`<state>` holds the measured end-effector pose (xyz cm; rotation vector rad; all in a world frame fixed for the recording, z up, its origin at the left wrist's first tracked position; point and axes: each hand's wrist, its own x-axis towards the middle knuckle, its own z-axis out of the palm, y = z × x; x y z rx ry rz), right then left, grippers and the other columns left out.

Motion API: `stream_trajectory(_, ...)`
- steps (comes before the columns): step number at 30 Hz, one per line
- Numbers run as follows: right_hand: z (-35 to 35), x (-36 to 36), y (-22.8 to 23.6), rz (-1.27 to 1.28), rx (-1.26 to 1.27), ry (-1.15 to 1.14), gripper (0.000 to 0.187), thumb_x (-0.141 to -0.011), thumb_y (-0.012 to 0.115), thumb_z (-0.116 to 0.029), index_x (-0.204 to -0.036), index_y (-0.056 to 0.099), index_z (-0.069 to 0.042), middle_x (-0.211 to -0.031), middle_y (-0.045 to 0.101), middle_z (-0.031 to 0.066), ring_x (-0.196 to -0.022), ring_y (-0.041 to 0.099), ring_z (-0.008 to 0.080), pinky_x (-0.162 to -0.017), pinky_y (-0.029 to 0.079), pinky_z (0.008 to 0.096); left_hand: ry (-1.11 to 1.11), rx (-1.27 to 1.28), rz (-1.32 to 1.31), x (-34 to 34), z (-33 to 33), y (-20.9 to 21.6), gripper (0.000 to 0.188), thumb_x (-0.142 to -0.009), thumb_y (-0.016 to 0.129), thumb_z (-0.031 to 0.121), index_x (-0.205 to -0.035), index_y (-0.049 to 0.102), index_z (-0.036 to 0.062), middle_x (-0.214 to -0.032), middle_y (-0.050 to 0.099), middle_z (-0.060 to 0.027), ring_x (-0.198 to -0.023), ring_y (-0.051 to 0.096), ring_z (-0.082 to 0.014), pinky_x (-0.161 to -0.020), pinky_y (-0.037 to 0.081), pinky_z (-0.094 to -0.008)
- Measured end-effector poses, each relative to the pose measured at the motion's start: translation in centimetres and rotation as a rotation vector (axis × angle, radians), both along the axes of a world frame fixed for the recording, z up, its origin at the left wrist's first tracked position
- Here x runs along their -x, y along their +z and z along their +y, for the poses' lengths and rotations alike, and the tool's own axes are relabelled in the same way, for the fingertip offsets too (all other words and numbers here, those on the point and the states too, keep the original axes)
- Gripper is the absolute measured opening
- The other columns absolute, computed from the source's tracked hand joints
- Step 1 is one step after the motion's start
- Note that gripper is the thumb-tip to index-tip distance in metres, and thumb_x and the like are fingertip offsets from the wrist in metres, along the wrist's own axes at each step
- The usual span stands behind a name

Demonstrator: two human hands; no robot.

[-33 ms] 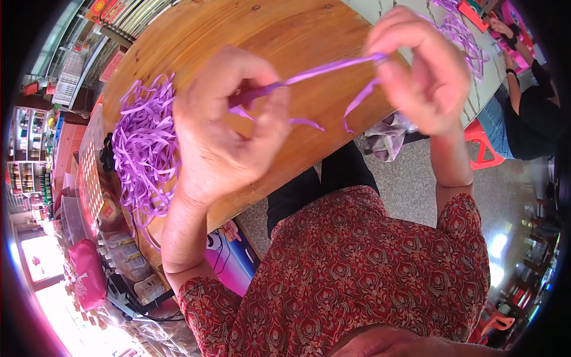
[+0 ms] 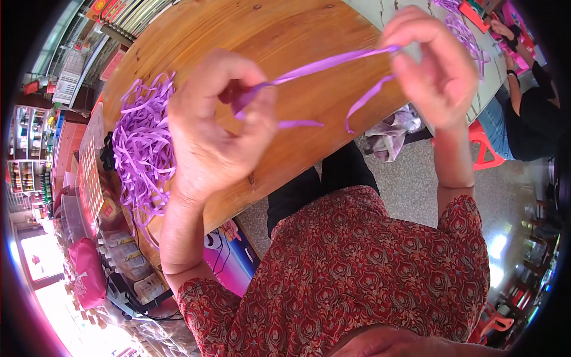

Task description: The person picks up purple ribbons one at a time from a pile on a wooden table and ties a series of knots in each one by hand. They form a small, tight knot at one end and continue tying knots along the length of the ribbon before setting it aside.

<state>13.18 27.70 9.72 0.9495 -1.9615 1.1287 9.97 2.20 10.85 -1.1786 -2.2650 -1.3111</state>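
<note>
A purple ribbon (image 2: 324,64) stretches between my two hands above the wooden table. My left hand (image 2: 223,122) pinches it between thumb and forefinger, and a short tail hangs out below that grip. At the other side, the fingertips of my right hand (image 2: 434,68) are closed on the ribbon, with a loose end curling down beneath them. Beside my left wrist lies a tangled heap of purple ribbons (image 2: 143,146) on the tabletop.
The wooden table (image 2: 297,30) has a curved edge close to my lap. A crumpled patterned cloth (image 2: 389,134) hangs by it. To the right, another person (image 2: 532,113) sits at a pale table with more purple ribbon (image 2: 464,38). A pink bag (image 2: 87,273) is at far left.
My hands have moved slightly apart, the left one leftward and the right one rightward, so more ribbon spans between them. Both keep their pinch.
</note>
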Motion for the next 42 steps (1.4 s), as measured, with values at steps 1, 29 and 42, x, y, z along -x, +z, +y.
stream_trajectory(1,1.1,0.2,-0.5,0.002,0.003,0.011,0.015,-0.076,0.058,0.003,-0.091,0.056,0.005,-0.088,0.057,0.0130,-0.078,0.054,0.0206,-0.069,0.042,0.0292,0.094,-0.045,-0.044,0.4,-1.0,-0.2,0.011,-0.070,0.061,-0.002,-0.077,0.054,0.0028,-0.068,0.054,-0.0025,-0.059,0.053,-0.0105,-0.056,0.044,-0.0229)
stream_trajectory(29,23.1,-0.8,-11.4,-0.361,0.365,-0.689,0.015,-0.084,0.058,-0.001,-0.099,0.061,0.001,-0.096,0.061,0.0017,-0.091,0.056,0.0094,-0.082,0.043,0.0214,0.597,-0.211,-0.329,4.9,-19.8,-7.1,0.008,-0.084,0.059,0.005,-0.091,0.059,0.0022,-0.080,0.056,0.0003,-0.067,0.052,-0.0076,-0.063,0.043,-0.0199)
stream_trajectory(42,-2.9,10.4,-8.3,-0.426,-0.094,-0.137,0.012,-0.083,0.061,-0.007,-0.093,0.062,0.000,-0.086,0.064,0.0026,-0.077,0.058,0.0094,-0.072,0.046,0.0222,0.229,-0.344,-0.271,-0.2,-15.7,-3.0,0.009,-0.083,0.060,0.007,-0.090,0.057,0.0022,-0.107,0.059,-0.0157,-0.103,0.055,-0.0241,-0.092,0.041,-0.0370)
